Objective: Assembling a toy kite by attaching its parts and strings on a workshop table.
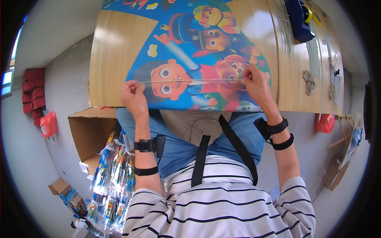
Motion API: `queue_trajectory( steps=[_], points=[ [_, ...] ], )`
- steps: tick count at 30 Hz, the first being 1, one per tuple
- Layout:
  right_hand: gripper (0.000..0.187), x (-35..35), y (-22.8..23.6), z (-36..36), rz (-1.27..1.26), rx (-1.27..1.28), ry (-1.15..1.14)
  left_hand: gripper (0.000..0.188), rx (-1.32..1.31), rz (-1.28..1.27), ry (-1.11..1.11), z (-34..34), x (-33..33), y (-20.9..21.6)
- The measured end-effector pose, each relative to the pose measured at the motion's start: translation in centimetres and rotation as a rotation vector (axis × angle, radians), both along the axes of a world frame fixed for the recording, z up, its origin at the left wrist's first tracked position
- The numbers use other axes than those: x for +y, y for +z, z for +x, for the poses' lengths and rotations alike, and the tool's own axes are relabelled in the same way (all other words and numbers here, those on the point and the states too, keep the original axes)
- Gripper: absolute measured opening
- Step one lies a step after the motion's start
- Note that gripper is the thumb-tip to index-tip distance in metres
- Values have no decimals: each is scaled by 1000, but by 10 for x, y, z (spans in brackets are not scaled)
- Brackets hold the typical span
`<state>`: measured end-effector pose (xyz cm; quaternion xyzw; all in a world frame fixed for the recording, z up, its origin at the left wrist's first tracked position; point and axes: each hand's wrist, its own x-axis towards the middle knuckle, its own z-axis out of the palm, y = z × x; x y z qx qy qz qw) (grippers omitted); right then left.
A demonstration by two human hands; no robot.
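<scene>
A glossy blue sheet (pixel 137 99) printed with cartoon figures lies over the near edge of the wooden table, its sides slanting in to a narrower part further away. Across its lower part runs a thin, pale, straight strip (pixel 206 81), from one hand to the other. My left hand (pixel 134 95) pinches its left end near the sheet's left edge. At the other end my right hand (pixel 257 82) pinches it between thumb and fingers. Whether the strip is a rod or a piece of tape, I cannot tell.
A blue tape dispenser (pixel 298 23) with yellow rolls stands at the far right of the table. Bundled thin rods (pixel 282 29) and a crumpled grey cloth (pixel 309 82) lie nearby. At lower left are a cardboard box (pixel 85 135) and several shiny plastic-wrapped packets (pixel 115 174).
</scene>
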<state>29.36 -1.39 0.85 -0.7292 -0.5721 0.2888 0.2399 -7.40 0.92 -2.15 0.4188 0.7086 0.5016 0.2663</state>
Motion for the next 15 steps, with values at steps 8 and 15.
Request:
queue_trajectory(
  steps=[8,15],
  points=[
    [15,-1,-3,2,-5,26,-3,17,30,-22,20,2,0,0],
    [14,1,-1,2,-45,-15,-17,18,34,-13,10,4,3,0]
  ],
)
